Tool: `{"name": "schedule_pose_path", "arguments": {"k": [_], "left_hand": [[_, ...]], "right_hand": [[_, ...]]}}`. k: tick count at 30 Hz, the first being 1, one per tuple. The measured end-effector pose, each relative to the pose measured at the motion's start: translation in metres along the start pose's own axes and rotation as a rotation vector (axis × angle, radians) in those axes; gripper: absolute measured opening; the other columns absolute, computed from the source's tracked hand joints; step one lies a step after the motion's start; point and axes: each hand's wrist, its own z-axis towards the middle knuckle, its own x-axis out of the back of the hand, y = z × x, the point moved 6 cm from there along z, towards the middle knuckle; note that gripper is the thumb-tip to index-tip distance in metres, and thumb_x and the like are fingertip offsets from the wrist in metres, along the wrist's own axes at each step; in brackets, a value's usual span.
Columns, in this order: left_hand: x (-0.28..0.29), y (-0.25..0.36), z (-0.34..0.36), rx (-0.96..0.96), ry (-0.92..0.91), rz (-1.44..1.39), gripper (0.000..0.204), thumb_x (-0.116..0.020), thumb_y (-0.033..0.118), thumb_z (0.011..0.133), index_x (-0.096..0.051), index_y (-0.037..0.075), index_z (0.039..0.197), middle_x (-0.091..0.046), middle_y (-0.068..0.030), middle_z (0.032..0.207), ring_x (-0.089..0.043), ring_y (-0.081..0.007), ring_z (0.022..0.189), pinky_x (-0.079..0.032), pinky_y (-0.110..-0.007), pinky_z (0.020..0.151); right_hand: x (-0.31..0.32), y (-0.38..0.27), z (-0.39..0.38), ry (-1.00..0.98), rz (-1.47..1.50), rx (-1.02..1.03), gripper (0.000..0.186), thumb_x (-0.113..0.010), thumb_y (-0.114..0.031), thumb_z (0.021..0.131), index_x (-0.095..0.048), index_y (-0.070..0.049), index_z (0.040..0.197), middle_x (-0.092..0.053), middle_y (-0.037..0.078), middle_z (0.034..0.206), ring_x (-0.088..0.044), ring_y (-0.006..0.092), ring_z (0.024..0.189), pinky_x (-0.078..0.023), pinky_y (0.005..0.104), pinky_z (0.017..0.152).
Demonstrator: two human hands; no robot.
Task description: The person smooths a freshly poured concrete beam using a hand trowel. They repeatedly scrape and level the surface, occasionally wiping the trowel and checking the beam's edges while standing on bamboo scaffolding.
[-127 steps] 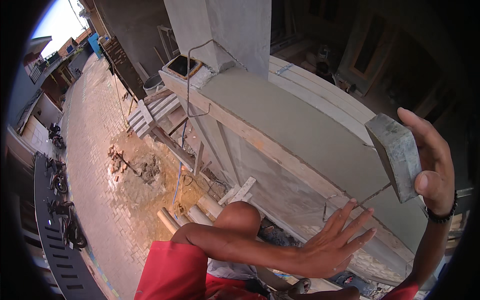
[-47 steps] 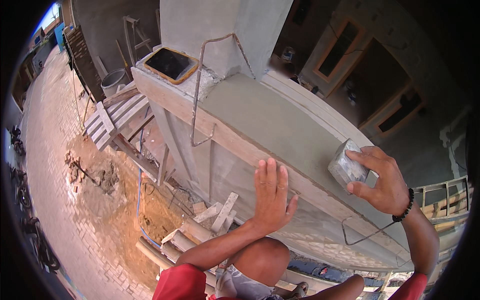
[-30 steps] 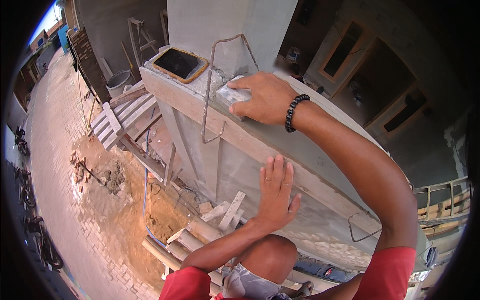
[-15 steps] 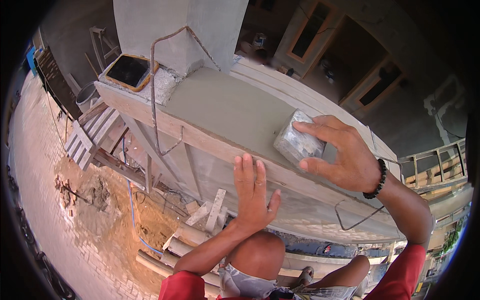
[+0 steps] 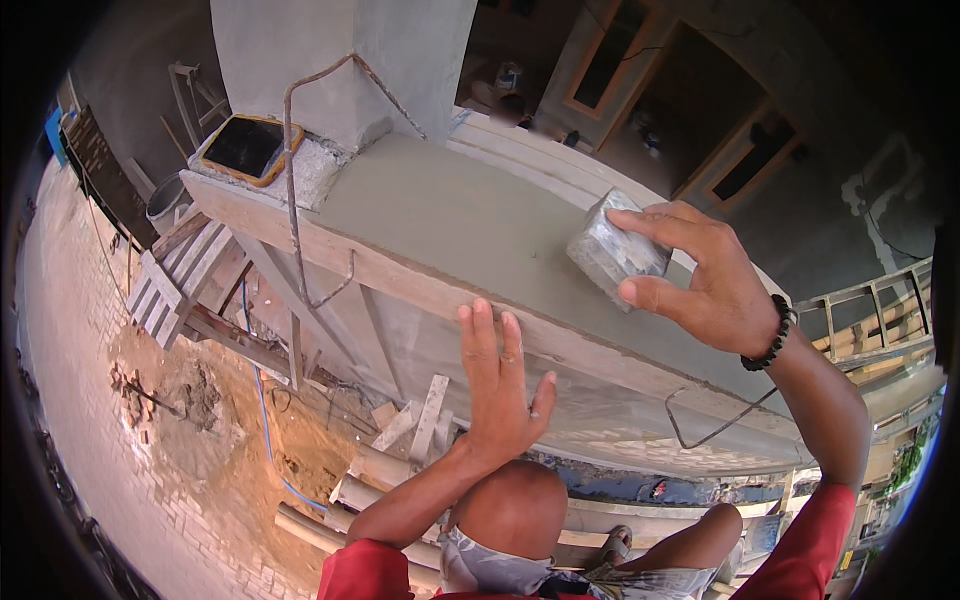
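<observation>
In my right hand (image 5: 705, 265) is a small rectangular grey block (image 5: 615, 247) with a shiny, smeared surface, gripped between thumb and fingers. The block is over smooth wet grey mortar (image 5: 450, 205) on top of a low wall; I cannot tell whether it touches. My left hand (image 5: 500, 385) is open, its fingers stretched up and their tips at the wooden board (image 5: 420, 275) along the wall's near edge.
Bent metal rods (image 5: 292, 180) clamp over the board at left, with another rod (image 5: 685, 425) at right. A yellow-rimmed dark tray (image 5: 250, 150) sits by the grey column (image 5: 285, 60). Below are bamboo poles (image 5: 310, 525), a wooden slatted stand (image 5: 185, 265) and a blue hose (image 5: 265, 430).
My right hand has moved the block a little up and to the right, away from the board's edge. The left hand stays at the board, and the view has shifted slightly.
</observation>
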Motion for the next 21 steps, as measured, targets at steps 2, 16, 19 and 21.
{"name": "schedule_pose_path", "arguments": {"k": [2,16,19,21], "left_hand": [[-0.003,0.003,0.001,-0.004,-0.007,-0.006,0.09,-0.064,0.014,0.088,-0.009,-0.003,0.158,0.001,-0.0347,0.161,0.001,-0.0549,0.148,-0.009,-0.061,0.118],[0.002,-0.003,-0.002,-0.023,0.003,0.022,0.089,-0.063,0.014,0.088,-0.01,0.0,0.159,0.003,-0.033,0.162,0.001,-0.0539,0.149,-0.008,-0.061,0.118],[-0.003,0.001,-0.001,0.01,0.003,-0.034,0.089,-0.062,0.014,0.089,-0.009,0.001,0.159,0.003,-0.0333,0.161,0.002,-0.0544,0.149,-0.007,-0.061,0.118],[-0.004,0.002,0.0,0.012,-0.023,-0.025,0.089,-0.062,0.013,0.088,-0.009,0.0,0.159,0.003,-0.0336,0.161,0.003,-0.0545,0.149,-0.007,-0.062,0.118]], "right_hand": [[-0.02,-0.013,0.035,-0.021,-0.049,0.028,0.058,-0.075,-0.033,0.079,-0.065,-0.006,0.129,-0.067,0.023,0.11,-0.064,0.035,0.102,-0.049,0.0405,0.091],[0.021,0.02,-0.054,-0.082,-0.049,-0.123,0.059,-0.079,-0.032,0.077,-0.067,-0.007,0.127,-0.064,0.029,0.119,-0.063,0.0435,0.107,-0.05,0.0427,0.093],[0.033,0.023,-0.026,-0.004,-0.043,-0.172,0.058,-0.078,-0.034,0.078,-0.067,-0.004,0.126,-0.065,0.028,0.117,-0.064,0.0407,0.109,-0.05,0.0408,0.093],[0.024,0.023,-0.006,-0.02,-0.06,-0.157,0.06,-0.078,-0.037,0.078,-0.067,-0.004,0.126,-0.066,0.025,0.116,-0.064,0.0377,0.106,-0.05,0.0407,0.092]]}}
